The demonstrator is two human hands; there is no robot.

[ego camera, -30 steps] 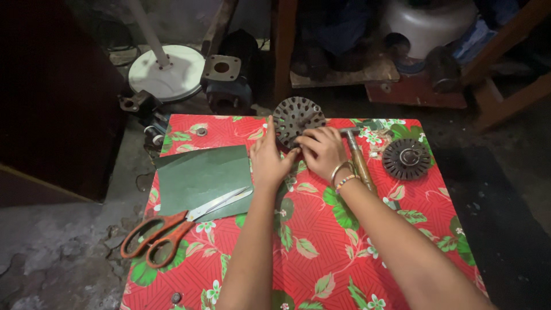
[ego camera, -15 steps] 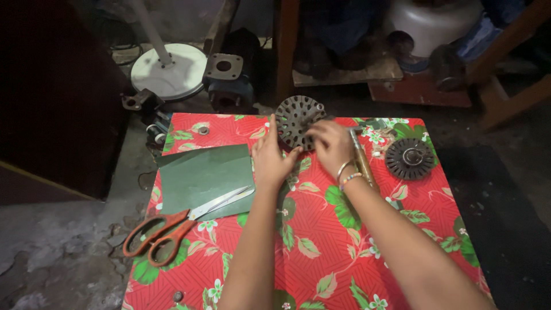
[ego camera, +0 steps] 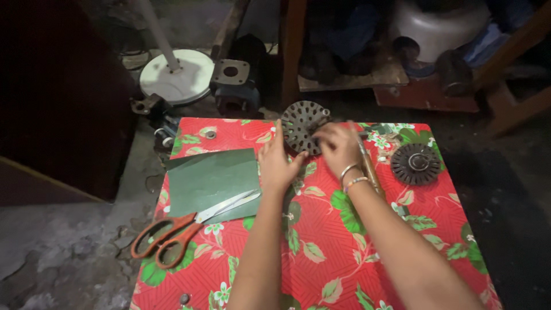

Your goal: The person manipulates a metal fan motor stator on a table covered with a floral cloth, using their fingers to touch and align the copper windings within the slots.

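Starting nearest me, the orange-handled scissors (ego camera: 192, 227) lie at the near left of the table (ego camera: 321, 264) with its red flowered cloth, their blades resting on the green sheet (ego camera: 212, 181) just beyond. My two forearms run up the middle.

My left hand (ego camera: 279, 161) stands on edge with the fingers straight and together, pressed flat against the near left side of the slotted metal disc (ego camera: 302, 127); it steadies rather than grips. My right hand (ego camera: 338, 149), bangles at the wrist, has its fingers curled onto the disc's right rim, pinching it, I think (the fingertips are blurred, so I cannot tell how firm the hold is).

The disc itself sits at the far edge of the table, near the middle, tilted up toward me. It is round, dark and dull, with a ring of slots around a central hole, and looks heavy and sharp-edged.

The risk, as I judge it: so close to the far edge, the disc could slide off onto the clutter behind if my flat left hand slips, and the slot edges could nick a finger.

A long tool (ego camera: 367, 163) lies just right of my right wrist, and a second round part (ego camera: 415, 163) rests further right. Beyond the table stand a white round base (ego camera: 178, 74) and a dark motor housing (ego camera: 232, 86).
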